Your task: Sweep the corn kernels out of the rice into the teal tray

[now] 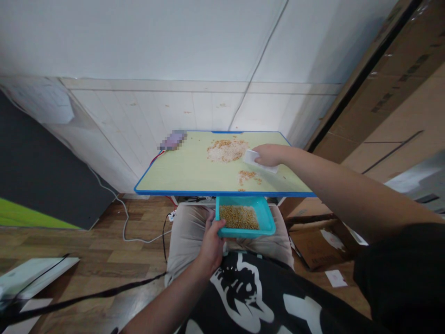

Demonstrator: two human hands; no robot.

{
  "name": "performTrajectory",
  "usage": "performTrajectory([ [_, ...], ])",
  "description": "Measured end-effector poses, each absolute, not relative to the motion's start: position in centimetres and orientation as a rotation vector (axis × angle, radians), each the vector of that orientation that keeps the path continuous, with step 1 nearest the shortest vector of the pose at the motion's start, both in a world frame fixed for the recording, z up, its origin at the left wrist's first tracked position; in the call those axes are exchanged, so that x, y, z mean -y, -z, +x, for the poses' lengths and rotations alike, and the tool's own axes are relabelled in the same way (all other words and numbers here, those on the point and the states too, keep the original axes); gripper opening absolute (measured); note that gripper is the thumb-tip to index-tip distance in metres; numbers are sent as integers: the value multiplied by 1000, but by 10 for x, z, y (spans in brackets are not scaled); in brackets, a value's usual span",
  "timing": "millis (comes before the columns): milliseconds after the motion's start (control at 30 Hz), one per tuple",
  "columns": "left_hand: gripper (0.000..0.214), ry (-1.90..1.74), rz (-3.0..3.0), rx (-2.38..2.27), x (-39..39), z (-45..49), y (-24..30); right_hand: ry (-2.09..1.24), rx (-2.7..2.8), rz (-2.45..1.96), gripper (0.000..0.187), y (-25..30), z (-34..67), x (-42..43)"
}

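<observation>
My left hand (213,239) grips the left rim of a turquoise plastic tray (267,218), which sits over my lap just below the table's front edge. Round yellowish beans (239,217) and some pale grains lie in it. Over the right part of the table, my right hand (270,155) is closed on a white card (251,157), held flat against or just above the surface. Left of the card spreads a pile of white grains mixed with yellow-orange kernels (227,150). A smaller scatter of kernels (247,176) lies nearer the front edge.
The small table (174,178) has a pale yellow top and blue edging, against a white wall. A blurred-out purple object (173,139) with a red cord rests at its back left. Cardboard boxes (389,102) stand at right; an open carton (320,243) and cables lie on the floor.
</observation>
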State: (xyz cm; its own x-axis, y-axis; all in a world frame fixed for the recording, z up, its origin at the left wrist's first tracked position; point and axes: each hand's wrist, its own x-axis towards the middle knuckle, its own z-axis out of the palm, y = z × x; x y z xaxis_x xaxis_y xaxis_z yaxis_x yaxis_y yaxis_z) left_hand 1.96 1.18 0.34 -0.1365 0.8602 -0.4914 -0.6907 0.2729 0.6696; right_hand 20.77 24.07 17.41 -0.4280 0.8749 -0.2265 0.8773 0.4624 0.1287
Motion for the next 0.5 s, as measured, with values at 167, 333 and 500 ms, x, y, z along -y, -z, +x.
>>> performTrajectory([
  [167,65,-1368,204,-1048,-11,20,-5,65,-2492,1434,45,-175,205,-239],
  [333,71,-1374,208,-1029,-10,21,-8,87,-2519,1413,44,-173,202,-239],
  [500,70,-1372,211,-1036,-9,20,-6,84,-2526,1415,45,-173,202,-238],
])
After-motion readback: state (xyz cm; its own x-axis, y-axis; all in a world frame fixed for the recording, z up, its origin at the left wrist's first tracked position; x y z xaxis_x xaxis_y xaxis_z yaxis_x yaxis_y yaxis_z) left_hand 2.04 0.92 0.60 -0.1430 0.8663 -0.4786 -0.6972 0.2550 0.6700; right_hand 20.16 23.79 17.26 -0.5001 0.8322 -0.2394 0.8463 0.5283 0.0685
